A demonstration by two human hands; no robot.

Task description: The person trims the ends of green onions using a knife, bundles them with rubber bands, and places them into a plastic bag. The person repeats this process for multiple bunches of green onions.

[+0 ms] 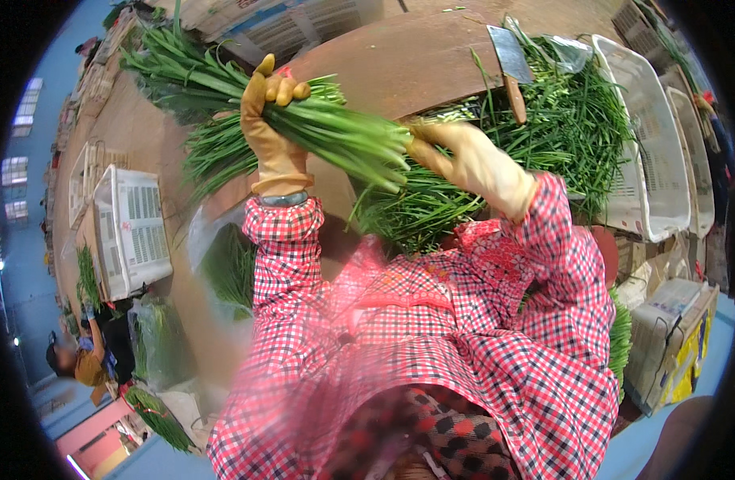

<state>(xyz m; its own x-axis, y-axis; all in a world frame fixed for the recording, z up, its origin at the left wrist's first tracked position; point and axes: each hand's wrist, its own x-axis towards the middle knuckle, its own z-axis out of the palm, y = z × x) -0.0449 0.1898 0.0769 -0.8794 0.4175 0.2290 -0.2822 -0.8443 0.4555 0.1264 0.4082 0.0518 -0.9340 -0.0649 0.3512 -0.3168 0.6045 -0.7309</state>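
My left hand (274, 120), in a yellowed rubber glove, is closed around a thick bunch of leafy green stalks (337, 132), likely garlic chives. Its leaf ends spread to the upper left. The pale cut ends point right and are motion-blurred. My right hand (463, 159), in a cream rubber glove, has its fingertips at those cut ends; blur hides whether they pinch any stalks. A second green bunch (220, 150) lies below and behind the held one. Under and beyond my right hand spreads a loose heap of green stalks (565, 132).
A cleaver (511, 60) with a wooden handle rests at the heap's edge, beside a brown wooden board (403, 66). White plastic crates stand at right (664, 150) and left (136, 228). A plastic bag of greens (226, 264) sits by my left arm. Another person (91, 360) is at far left.
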